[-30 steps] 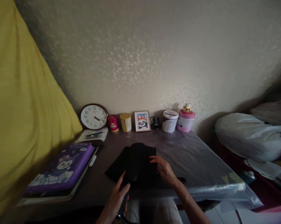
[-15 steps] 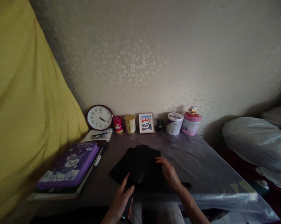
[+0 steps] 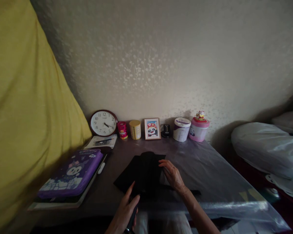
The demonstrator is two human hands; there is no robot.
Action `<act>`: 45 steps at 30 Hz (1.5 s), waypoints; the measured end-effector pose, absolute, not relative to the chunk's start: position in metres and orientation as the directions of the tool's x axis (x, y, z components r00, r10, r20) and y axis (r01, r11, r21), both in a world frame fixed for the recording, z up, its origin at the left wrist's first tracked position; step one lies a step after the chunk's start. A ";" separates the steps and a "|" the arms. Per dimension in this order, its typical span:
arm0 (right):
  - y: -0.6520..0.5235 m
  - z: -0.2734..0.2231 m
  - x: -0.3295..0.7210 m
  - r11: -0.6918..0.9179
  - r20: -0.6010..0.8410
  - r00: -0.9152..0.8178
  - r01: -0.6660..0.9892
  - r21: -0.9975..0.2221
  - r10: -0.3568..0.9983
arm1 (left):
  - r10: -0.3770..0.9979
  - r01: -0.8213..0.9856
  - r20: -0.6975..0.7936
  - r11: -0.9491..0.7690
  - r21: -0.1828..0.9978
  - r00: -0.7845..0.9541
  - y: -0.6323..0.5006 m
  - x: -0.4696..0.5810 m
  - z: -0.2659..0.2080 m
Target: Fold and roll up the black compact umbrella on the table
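A black folding umbrella (image 3: 142, 172) lies on the table at the middle front, its canopy loose and partly spread in flat folds. My left hand (image 3: 127, 208) is closed around the umbrella's dark handle at the table's near edge, the thumb along its top. At the canopy's right side, my right hand (image 3: 172, 174) has its bent fingers on a fold of the fabric and seems to pinch it; the fingertips are partly lost against the black cloth. A thin black strip (image 3: 195, 192) sticks out to the right beyond my right wrist.
Left stands a purple cartoon case (image 3: 72, 174) on a stack, beside a yellow curtain (image 3: 34, 107). Along the wall are a clock (image 3: 103, 123), a red can (image 3: 122, 130), a yellow can (image 3: 135, 130), a picture frame (image 3: 152, 129), a white tub (image 3: 181, 130) and a pink tub (image 3: 199, 130).
My right hand has moved a little left, drawing the canopy's right side inward, so the fabric now covers less table. My left hand stays on the handle.
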State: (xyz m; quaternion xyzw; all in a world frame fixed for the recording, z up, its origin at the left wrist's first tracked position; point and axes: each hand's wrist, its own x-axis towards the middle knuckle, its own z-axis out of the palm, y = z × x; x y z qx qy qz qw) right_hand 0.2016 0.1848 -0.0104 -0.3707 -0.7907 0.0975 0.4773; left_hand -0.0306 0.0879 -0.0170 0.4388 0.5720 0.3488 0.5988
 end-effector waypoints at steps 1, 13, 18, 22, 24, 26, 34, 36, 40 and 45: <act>0.187 -0.006 0.199 0.716 0.690 -0.276 0.488 -0.499 0.669 | 0.919 0.086 -0.381 0.373 0.924 0.107 0.087 -0.031 -0.018; 0.206 0.019 0.163 0.764 0.657 -0.430 0.524 -0.376 0.619 | 0.959 0.322 -0.189 0.114 0.940 0.211 0.087 -0.038 -0.023; 0.213 0.014 0.151 0.785 0.626 -0.508 0.539 -0.305 0.592 | 0.964 0.483 -0.147 0.023 0.875 0.221 0.080 -0.030 -0.035; 0.217 0.011 0.143 0.813 0.586 -0.588 0.530 -0.241 0.557 | 0.967 0.599 -0.173 0.027 0.800 0.188 0.075 -0.023 -0.037; 0.218 0.010 0.139 0.822 0.573 -0.613 0.528 -0.215 0.544 | 0.976 0.604 -0.148 0.021 0.796 0.161 0.072 -0.020 -0.034; 0.219 0.010 0.137 0.825 0.556 -0.634 0.532 -0.191 0.537 | 0.983 0.592 -0.120 0.014 0.806 0.139 0.069 -0.017 -0.029; 0.219 0.006 0.130 0.814 0.498 -0.680 0.573 -0.097 0.538 | 0.974 0.649 -0.154 0.009 0.761 0.167 0.062 -0.013 -0.014; 0.220 0.003 0.129 0.817 0.495 -0.686 0.569 -0.091 0.533 | 0.969 0.659 -0.160 -0.003 0.752 0.187 0.063 -0.013 -0.016; 0.223 -0.002 0.128 0.815 0.471 -0.696 0.573 -0.089 0.541 | 0.964 0.681 -0.154 -0.035 0.731 0.214 0.066 -0.014 -0.023; 0.217 -0.001 0.130 0.808 0.498 -0.664 0.572 -0.142 0.558 | 0.968 0.663 -0.144 -0.028 0.748 0.204 0.068 -0.017 -0.035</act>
